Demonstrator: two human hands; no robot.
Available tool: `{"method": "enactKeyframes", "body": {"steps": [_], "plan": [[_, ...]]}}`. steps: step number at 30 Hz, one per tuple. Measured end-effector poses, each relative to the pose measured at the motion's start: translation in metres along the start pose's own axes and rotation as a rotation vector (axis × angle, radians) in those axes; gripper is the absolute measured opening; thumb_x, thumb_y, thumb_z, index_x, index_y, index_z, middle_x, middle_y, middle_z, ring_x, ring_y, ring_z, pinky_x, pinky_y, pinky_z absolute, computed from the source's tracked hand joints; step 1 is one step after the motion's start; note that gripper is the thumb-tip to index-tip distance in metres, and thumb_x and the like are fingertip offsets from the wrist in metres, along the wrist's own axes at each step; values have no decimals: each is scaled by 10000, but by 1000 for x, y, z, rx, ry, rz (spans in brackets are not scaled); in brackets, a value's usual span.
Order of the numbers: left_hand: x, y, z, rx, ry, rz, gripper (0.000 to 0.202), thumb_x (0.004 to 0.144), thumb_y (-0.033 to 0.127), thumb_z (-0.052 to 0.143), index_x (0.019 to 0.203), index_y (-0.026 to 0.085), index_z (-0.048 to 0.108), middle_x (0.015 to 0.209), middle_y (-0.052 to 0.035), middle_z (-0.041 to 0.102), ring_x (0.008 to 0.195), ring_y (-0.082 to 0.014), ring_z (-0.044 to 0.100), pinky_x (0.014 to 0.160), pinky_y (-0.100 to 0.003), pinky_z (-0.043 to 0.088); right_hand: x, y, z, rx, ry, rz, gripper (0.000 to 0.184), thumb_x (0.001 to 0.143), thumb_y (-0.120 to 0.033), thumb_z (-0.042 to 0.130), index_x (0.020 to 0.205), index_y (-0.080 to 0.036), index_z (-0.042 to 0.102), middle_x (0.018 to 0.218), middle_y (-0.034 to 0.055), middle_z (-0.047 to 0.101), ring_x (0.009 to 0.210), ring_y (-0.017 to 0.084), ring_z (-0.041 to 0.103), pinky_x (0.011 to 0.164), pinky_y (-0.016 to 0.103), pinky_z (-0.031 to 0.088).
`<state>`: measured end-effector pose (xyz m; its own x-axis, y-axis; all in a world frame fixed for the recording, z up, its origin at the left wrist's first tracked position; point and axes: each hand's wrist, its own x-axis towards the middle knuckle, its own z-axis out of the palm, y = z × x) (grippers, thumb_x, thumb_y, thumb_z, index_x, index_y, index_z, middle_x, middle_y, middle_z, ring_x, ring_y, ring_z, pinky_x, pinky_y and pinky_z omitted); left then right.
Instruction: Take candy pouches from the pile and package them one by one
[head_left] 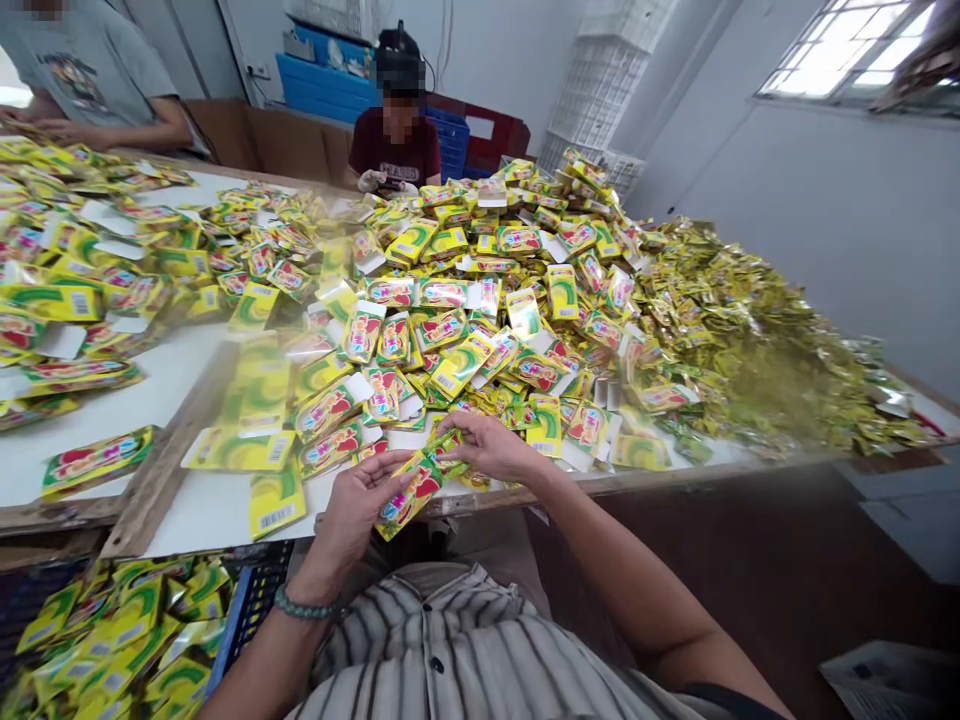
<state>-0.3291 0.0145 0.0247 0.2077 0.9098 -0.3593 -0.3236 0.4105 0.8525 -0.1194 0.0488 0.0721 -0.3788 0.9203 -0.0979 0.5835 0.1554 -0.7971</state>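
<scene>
My left hand (pixel 358 505) holds a yellow-green printed packet (pixel 409 492) at the table's near edge, fingers curled under it. My right hand (pixel 486 447) pinches the packet's upper end, fingers closed on it. Right behind my hands spreads a big heap of the same flat yellow packets (pixel 465 320) with red and green print. Further right lies a pile of small shiny yellow sachets (pixel 720 320).
The white table (pixel 135 400) has a wooden strip across it. More packets lie at the left. A blue crate (pixel 247 620) of packets stands below left. Two other people work at the far side. Stacked white crates (pixel 600 90) stand at the back.
</scene>
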Motion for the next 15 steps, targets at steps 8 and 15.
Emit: {"method": "enactKeyframes", "body": {"steps": [8,15], "plan": [[2,0,3,50,-18,-29,504,510,326,886,958,155,728,917,-55,770,785,-198,711,712,-261,564,2,-15,10,-97,18,-16,290,735,-155,682,991,-205,556,638,-80,392,597,95,379,570,213,283],[-3,7,7,-151,-41,-167,510,501,260,893,965,147,713,849,-46,774,676,-168,710,650,-246,564,-6,-13,20,60,281,69,218,696,-272,742,830,-178,599,678,-37,536,587,94,453,573,217,375]]}}
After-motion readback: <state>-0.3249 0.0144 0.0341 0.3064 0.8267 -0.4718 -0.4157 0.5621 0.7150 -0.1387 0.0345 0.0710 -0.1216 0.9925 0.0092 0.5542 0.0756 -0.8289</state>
